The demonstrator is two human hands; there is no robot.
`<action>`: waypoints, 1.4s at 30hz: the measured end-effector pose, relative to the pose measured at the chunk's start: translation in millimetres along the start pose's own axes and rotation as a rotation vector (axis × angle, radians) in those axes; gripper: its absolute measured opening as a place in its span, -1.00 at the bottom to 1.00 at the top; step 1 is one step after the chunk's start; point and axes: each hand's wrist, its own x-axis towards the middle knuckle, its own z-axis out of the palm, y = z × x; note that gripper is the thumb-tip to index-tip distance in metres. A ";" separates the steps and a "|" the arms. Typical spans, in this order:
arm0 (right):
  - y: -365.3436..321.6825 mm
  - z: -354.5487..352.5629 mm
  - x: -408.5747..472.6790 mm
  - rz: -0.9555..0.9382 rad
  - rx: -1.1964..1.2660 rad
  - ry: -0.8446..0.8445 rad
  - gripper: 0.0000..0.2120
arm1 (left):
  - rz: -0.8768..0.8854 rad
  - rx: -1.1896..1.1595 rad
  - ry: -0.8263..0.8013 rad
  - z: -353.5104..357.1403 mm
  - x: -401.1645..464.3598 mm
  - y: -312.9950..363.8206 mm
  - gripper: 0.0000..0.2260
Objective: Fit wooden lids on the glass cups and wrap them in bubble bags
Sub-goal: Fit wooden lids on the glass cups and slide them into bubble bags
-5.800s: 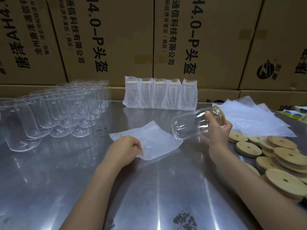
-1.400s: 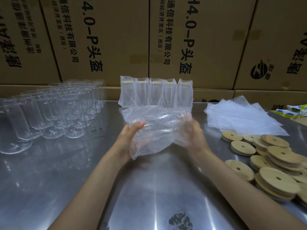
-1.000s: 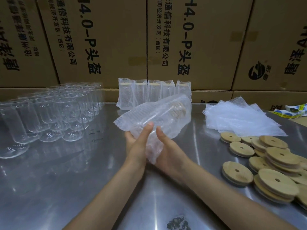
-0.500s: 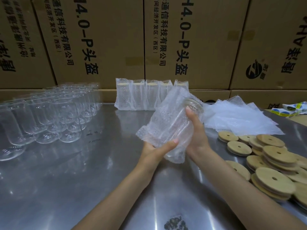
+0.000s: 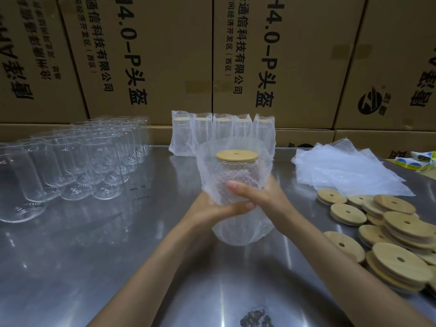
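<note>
Far left on the table (image 5: 118,244): bare glass cups (image 5: 70,166) in rows. Centre: your left hand (image 5: 212,212) and right hand (image 5: 262,197) both curl around the bagged cup (image 5: 236,182), upright above the table, wooden lid (image 5: 237,155) fitted, bag mouth open. Behind it, five wrapped cups (image 5: 212,133). Right: flat bubble bags (image 5: 349,171), then loose lids (image 5: 389,237) in stacks.
</note>
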 end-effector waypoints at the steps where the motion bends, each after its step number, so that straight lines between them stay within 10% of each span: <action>1: -1.4 0.3 -0.6 0.009 0.006 -0.003 -0.49 | 0.020 0.012 0.013 -1.8 1.4 1.8 -0.46; 6: 0.6 8.2 -3.0 0.045 0.040 -0.005 -0.64 | 0.044 -0.007 0.138 -8.7 5.7 7.4 -0.11; 10: 4.0 17.5 -4.2 0.069 0.017 0.057 -0.03 | 0.080 0.020 0.197 -11.4 4.6 9.6 0.03; 12: 11.6 19.0 -8.5 0.043 -0.040 0.096 -0.06 | 0.101 0.023 0.250 -13.3 5.1 9.3 0.08; 18: 42.7 35.4 -22.4 0.081 -0.422 0.132 0.10 | 0.198 0.124 0.442 -19.4 7.7 9.0 -0.13; 33: 74.8 26.6 21.4 0.185 -0.457 0.349 0.17 | 0.601 0.474 0.608 6.5 40.8 12.4 -0.61; 42: 147.0 -55.8 93.7 0.374 -0.266 0.909 0.05 | 0.078 1.004 0.193 -25.2 54.8 -81.1 -0.46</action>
